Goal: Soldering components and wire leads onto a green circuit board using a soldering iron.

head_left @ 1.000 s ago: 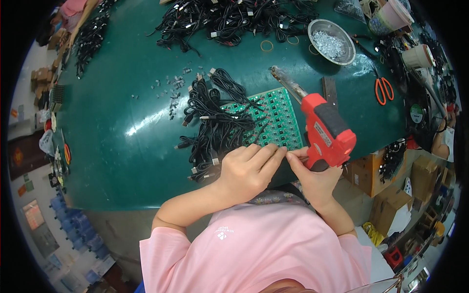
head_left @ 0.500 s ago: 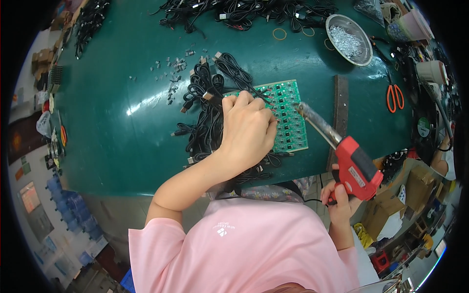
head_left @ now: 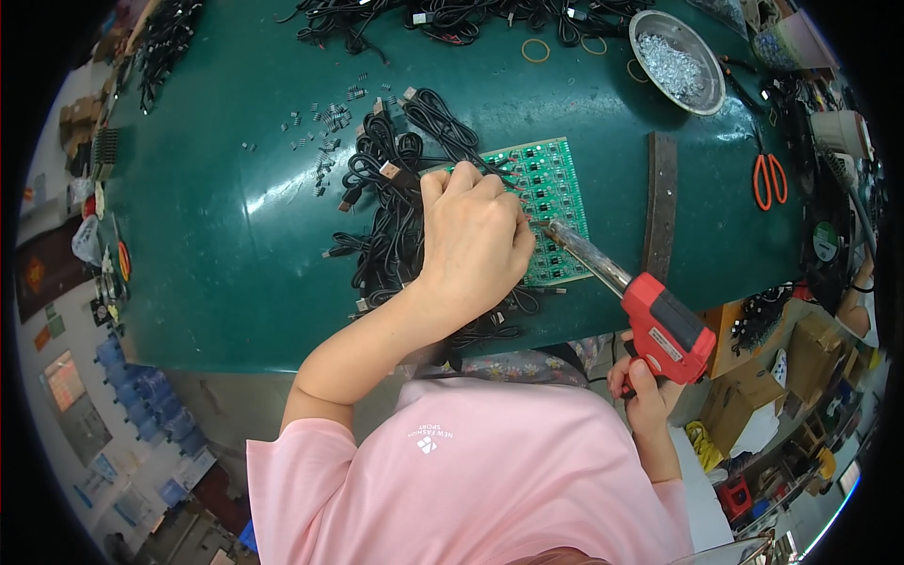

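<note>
A green circuit board panel (head_left: 554, 179) with rows of small black chips lies on the green table. Over its left part is my left hand (head_left: 474, 235), fingers pinched together; whatever they grip is hidden. My right hand (head_left: 648, 388) is wrapped around the handle of a red and black soldering gun (head_left: 667, 330), whose tip reaches the board right beside my left fingertips. Whether the tip touches the board I cannot tell. Coiled black USB cables (head_left: 379, 169) are heaped left of the board and partly under my left hand. Thin red wires show at the board's upper left rows.
Small metal springs (head_left: 330, 118) are scattered at the upper left. A dark bar (head_left: 661, 202) lies right of the board. Beyond are a metal bowl (head_left: 713, 89) of small clear pieces, orange-handled scissors (head_left: 767, 184), rubber bands (head_left: 535, 51) and more black cables (head_left: 452, 21).
The soldering gun has moved left and slightly up, bringing its tip from the board's right side to beside my left fingertips. My left hand stays pinched over the board.
</note>
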{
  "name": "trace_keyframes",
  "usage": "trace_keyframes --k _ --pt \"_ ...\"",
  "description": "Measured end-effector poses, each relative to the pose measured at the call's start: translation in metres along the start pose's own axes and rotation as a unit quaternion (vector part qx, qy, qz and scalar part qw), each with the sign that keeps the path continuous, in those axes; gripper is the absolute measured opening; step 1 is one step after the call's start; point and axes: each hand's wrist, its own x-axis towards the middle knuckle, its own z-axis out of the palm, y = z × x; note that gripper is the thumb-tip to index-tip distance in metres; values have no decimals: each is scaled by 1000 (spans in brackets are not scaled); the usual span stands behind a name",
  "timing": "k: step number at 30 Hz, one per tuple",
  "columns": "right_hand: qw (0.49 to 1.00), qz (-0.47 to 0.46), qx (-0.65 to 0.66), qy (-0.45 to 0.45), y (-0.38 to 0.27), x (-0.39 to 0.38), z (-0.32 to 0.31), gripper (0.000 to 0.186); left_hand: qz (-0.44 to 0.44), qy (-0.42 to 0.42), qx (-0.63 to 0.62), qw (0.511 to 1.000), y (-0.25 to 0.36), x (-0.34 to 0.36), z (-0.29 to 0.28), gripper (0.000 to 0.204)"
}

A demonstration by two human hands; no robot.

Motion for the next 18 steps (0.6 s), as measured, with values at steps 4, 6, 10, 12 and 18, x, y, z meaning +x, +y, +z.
trace_keyframes --k 4,6,10,12,18 --pt "1000 -1 2 17 2 2 4 31 -5 5 24 1000 -1 -1 3 7" --pt "1000 -3 4 13 3 3 3 31 -6 6 28 1000 0 -1 4 7" --pt "1000 -3 -29 3 6 4 2 37 -5 13 23 1000 -1 -2 5 8" --pt "1000 2 -23 3 7 5 3 36 -3 15 22 1000 -1 -3 5 8" --pt "999 -9 -48 -6 4 4 1 42 3 20 26 999 0 -2 4 8"
